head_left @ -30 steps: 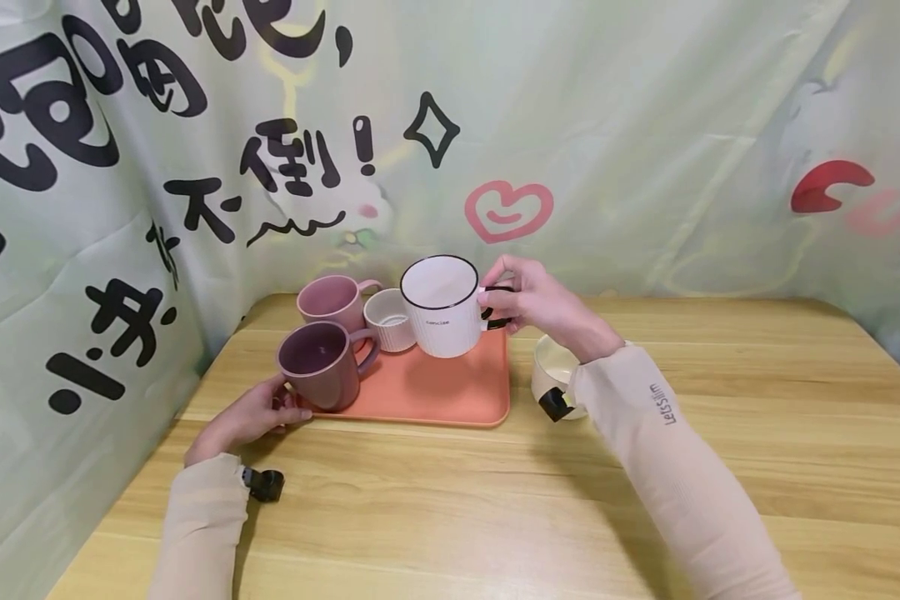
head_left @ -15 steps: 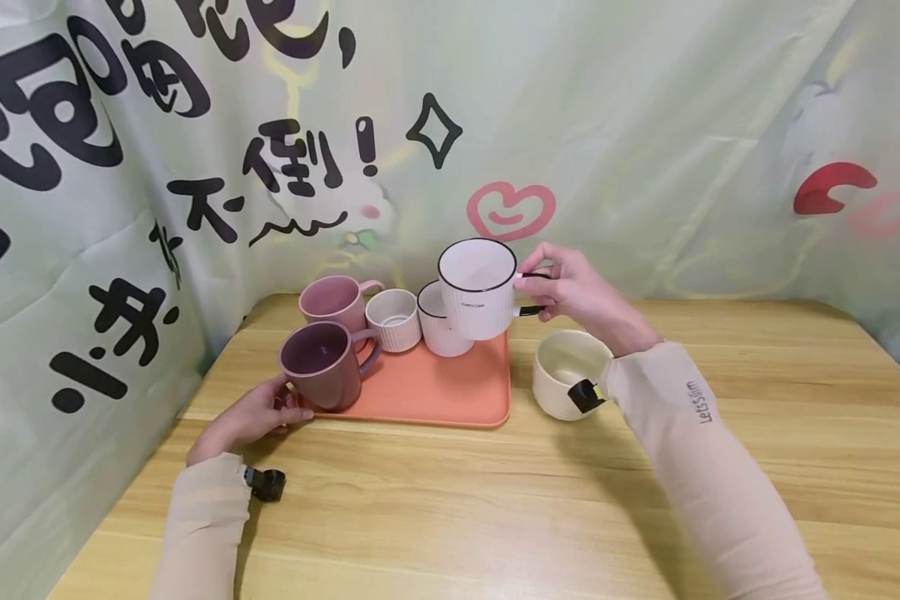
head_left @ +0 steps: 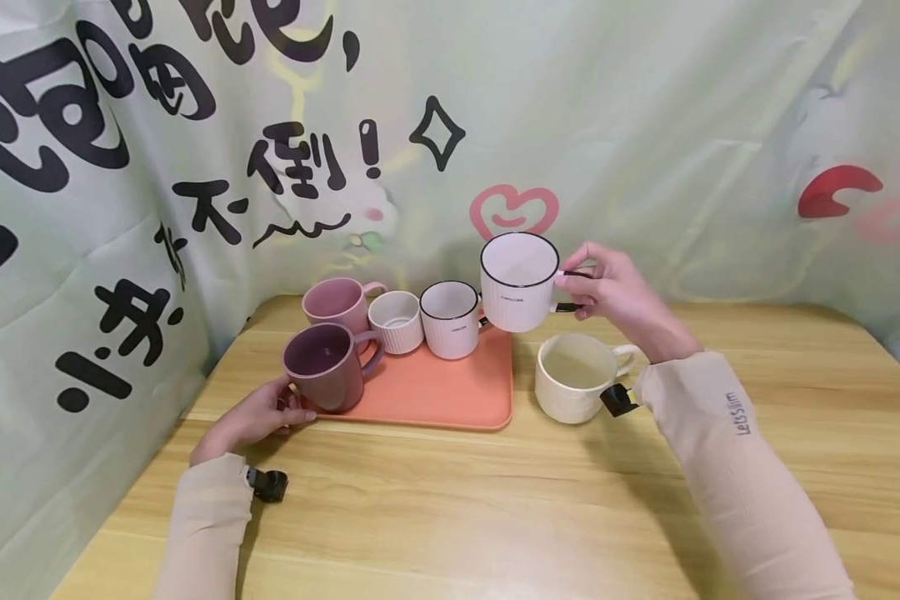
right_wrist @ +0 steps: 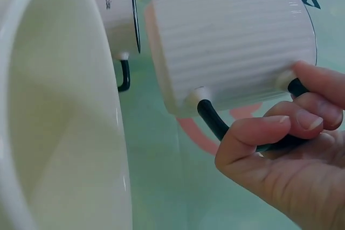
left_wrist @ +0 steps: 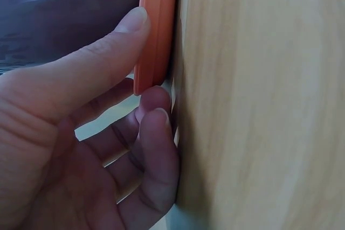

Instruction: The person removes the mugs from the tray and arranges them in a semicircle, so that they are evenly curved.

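Observation:
My right hand [head_left: 615, 292] grips the black handle of a white ribbed mug [right_wrist: 232, 47] with a dark rim, held in the air above the tray's right back corner. A second mug of the same kind [head_left: 450, 325] stands on the orange tray [head_left: 427, 396], beside a small white ribbed cup [head_left: 396, 323]. My left hand [head_left: 258, 417] holds the tray's left front corner, thumb on the rim and fingers curled at its underside in the left wrist view. Close by it, a dark purple mug [head_left: 322, 371] stands on the tray, with a pink mug [head_left: 336, 304] behind.
A cream mug [head_left: 570, 383] stands on the wooden table [head_left: 450, 508] just right of the tray, below my right forearm. A printed cloth [head_left: 645, 150] hangs along the table's back and left side.
My right hand has moved the held white mug to the right and slightly up, uncovering the matching mug on the tray. My left hand stays at the tray corner.

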`<state>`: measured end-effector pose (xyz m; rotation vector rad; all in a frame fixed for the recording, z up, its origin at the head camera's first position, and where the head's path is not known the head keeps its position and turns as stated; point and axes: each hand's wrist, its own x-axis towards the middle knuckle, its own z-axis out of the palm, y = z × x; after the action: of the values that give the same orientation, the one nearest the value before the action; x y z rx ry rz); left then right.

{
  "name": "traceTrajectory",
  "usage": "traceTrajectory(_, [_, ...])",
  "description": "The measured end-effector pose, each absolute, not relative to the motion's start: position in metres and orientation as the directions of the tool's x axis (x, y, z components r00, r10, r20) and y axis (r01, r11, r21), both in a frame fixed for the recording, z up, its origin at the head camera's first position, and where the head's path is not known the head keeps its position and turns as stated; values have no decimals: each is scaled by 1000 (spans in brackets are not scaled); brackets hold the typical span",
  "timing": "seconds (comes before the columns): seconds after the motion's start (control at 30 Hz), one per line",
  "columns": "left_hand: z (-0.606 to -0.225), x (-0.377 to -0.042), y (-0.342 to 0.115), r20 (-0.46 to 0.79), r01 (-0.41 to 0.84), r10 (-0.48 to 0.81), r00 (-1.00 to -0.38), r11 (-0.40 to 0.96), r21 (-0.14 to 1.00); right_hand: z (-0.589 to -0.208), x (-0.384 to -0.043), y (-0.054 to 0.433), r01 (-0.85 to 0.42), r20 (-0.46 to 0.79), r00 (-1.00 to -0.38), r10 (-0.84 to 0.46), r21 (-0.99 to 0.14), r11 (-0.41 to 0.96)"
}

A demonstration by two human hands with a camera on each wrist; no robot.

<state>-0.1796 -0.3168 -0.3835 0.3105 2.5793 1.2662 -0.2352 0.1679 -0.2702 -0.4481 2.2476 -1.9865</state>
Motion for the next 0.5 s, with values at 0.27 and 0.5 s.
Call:
traceTrajectory(0.27, [-384,-180,-317,-120,80,300,-946,578,812,-269,-234,181,-147,114,-953,-281,-984,102])
traceTrajectory(0.5, [-383,-179,-317,-129,76,293,-947,597,798,-276,-234,192,-131,105,-959,-264,-988,85])
